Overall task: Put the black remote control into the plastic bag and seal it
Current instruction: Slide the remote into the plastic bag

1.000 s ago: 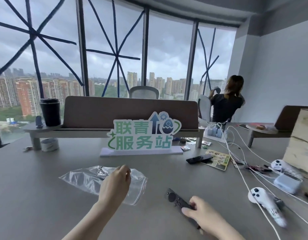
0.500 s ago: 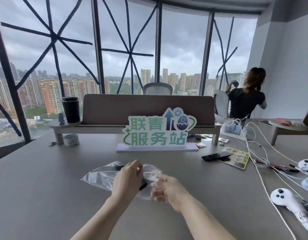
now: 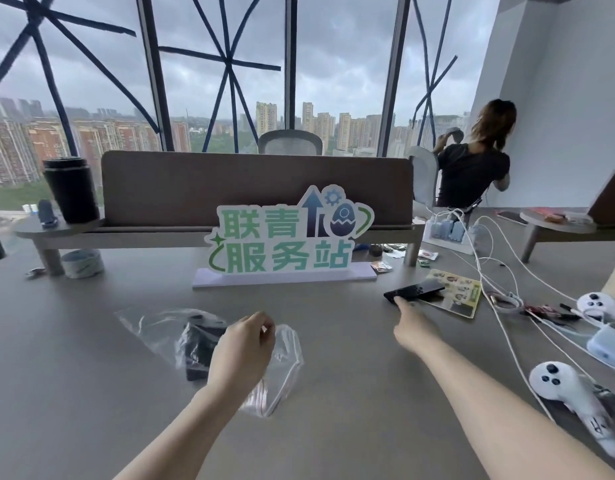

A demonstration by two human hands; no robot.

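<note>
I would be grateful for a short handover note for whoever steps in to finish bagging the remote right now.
Left hand: pinching the plastic bag near its open mouth, on the table.
Right hand: holding nothing, stretched out with a fingertip at the near end of a second black remote, which lies partly on a leaflet.
Done: one black remote control is already inside the bag.
Left: the bag's mouth looks unsealed; press the strip shut. Whether the second remote also goes in is unclear.

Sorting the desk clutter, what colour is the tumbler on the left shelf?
Black, lid included; the tumbler shows clearly in the head view.
</note>
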